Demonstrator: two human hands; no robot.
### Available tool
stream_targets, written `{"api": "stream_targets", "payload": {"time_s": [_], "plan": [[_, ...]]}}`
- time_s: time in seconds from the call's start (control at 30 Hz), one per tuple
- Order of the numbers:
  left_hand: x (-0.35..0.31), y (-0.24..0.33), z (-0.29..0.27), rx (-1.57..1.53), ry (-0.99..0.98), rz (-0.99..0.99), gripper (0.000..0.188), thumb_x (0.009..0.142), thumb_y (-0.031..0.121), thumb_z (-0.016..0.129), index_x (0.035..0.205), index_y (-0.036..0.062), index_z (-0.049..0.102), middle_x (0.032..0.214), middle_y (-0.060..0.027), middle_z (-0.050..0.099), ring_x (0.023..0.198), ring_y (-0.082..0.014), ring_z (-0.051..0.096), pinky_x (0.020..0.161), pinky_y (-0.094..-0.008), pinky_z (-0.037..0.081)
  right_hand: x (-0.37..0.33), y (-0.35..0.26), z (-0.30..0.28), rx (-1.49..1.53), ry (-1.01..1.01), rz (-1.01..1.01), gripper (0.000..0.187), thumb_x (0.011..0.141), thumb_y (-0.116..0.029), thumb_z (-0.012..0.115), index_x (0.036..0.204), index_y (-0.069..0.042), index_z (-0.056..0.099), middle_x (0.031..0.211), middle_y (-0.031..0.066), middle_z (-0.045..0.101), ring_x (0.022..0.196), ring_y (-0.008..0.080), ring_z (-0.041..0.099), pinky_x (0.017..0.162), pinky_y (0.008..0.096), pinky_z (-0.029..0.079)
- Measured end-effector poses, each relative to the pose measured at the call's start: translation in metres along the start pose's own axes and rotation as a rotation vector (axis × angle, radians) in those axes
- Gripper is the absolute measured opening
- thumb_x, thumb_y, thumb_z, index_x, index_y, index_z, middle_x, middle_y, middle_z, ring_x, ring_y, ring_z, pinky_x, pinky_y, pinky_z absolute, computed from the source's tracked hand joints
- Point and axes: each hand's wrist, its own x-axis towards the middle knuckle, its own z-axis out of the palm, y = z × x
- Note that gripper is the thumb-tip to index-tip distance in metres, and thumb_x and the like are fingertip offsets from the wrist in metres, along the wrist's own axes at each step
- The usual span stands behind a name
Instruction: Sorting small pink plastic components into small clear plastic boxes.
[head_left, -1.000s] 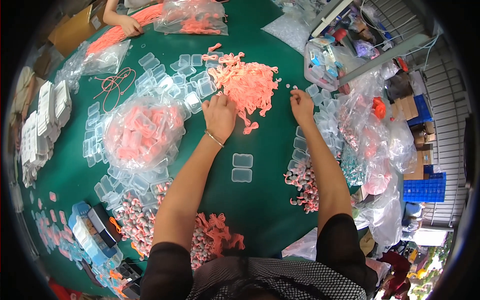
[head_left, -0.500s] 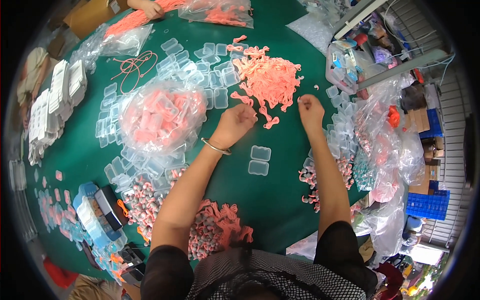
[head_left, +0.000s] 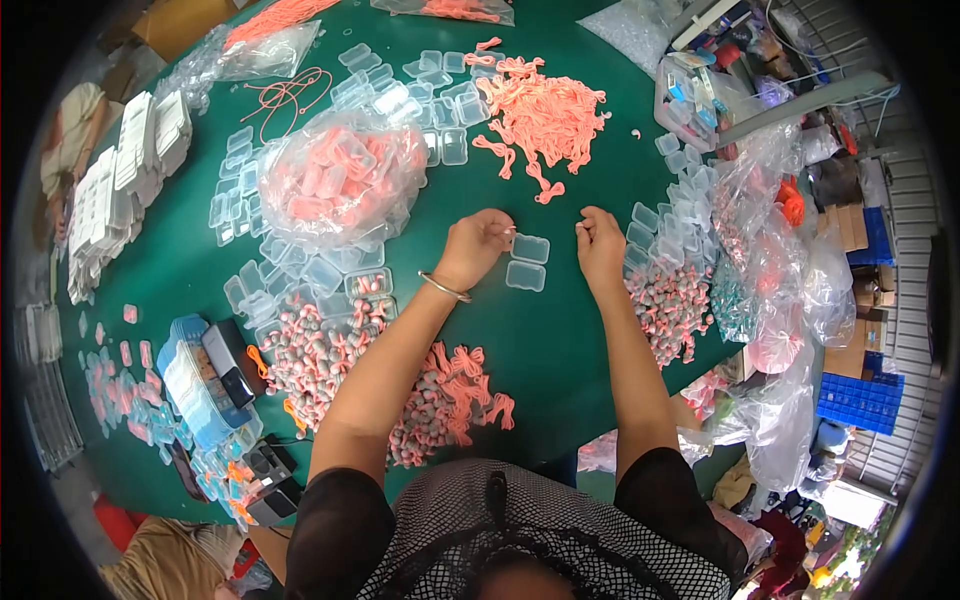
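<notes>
Clear open case (head_left: 527, 261) sits between both hands, left hand (head_left: 478, 245) pinching its lid edge, right hand (head_left: 600, 240) pinched shut at 3 o'clock, seemingly filling it; next likely needs a careful drop in.

I sit in a small packing workshop, a hand-assembly place and no home. My green surface (head_left: 560, 340) is spread with stock in bulk: at twelve o'clock a heap of pink cords (head_left: 545, 115), at eleven a clear bag of filled pink cases (head_left: 340, 180), and all round it loose empty clear plastic boxes (head_left: 400, 90). At nine o'clock stand stacks of white trays (head_left: 120, 190). At seven o'clock lie piles of packed pink-and-grey pieces (head_left: 320, 350). At three o'clock plastic bags of goods (head_left: 780, 290) crowd the edge, with cardboard cartons (head_left: 850, 230) and a blue crate (head_left: 860, 400) beyond them at four.
</notes>
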Motion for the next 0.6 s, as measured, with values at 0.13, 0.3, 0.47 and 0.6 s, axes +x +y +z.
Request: {"api": "stream_targets", "payload": {"time_s": [0.13, 0.3, 0.47, 0.6], "plan": [[-0.015, 0.002, 0.008, 0.133, -0.030, 0.082, 0.011, 0.085, -0.001, 0.063, 0.095, 0.0007, 0.067, 0.084, -0.0019, 0.063, 0.073, -0.0081, 0.058, 0.065, -0.0227, 0.048, -0.003, 0.006, -0.004, -0.056, -0.029, -0.092, 0.011, 0.076, 0.000, 0.066, 0.086, -0.003, 0.063, 0.084, 0.0132, 0.060, 0.071, 0.0289, 0.061, 0.061, 0.0365, 0.050], [-0.034, 0.001, 0.005, 0.477, -0.115, 0.314, 0.016, 0.080, 0.003, 0.066, 0.092, 0.0117, 0.072, 0.089, -0.0069, 0.064, 0.074, -0.0194, 0.061, 0.067, -0.0303, 0.048, -0.041, -0.045, -0.010, 0.183, -0.162, -0.037, 0.014, 0.074, -0.002, 0.069, 0.087, -0.004, 0.063, 0.080, 0.0104, 0.061, 0.066, 0.0238, 0.061, 0.058, 0.0326, 0.050], [-0.043, 0.007, 0.008, 0.798, -0.090, 0.484, 0.017, 0.074, 0.008, 0.068, 0.090, 0.0133, 0.072, 0.094, -0.0041, 0.062, 0.090, -0.0233, 0.057, 0.076, -0.0355, 0.043, -0.073, -0.062, -0.003, -0.057, -0.189, -0.203, 0.014, 0.072, -0.010, 0.073, 0.083, -0.010, 0.064, 0.080, 0.0027, 0.062, 0.075, 0.0218, 0.060, 0.070, 0.0371, 0.043], [-0.043, 0.007, 0.007, 0.814, -0.089, 0.450, 0.018, 0.071, 0.010, 0.070, 0.089, 0.0122, 0.071, 0.094, -0.0046, 0.058, 0.093, -0.0244, 0.055, 0.075, -0.0361, 0.041, -0.070, -0.066, 0.000, -0.148, -0.157, -0.284, 0.015, 0.071, -0.014, 0.074, 0.082, -0.012, 0.064, 0.079, 0.0012, 0.060, 0.076, 0.0234, 0.058, 0.073, 0.0394, 0.040]]}}
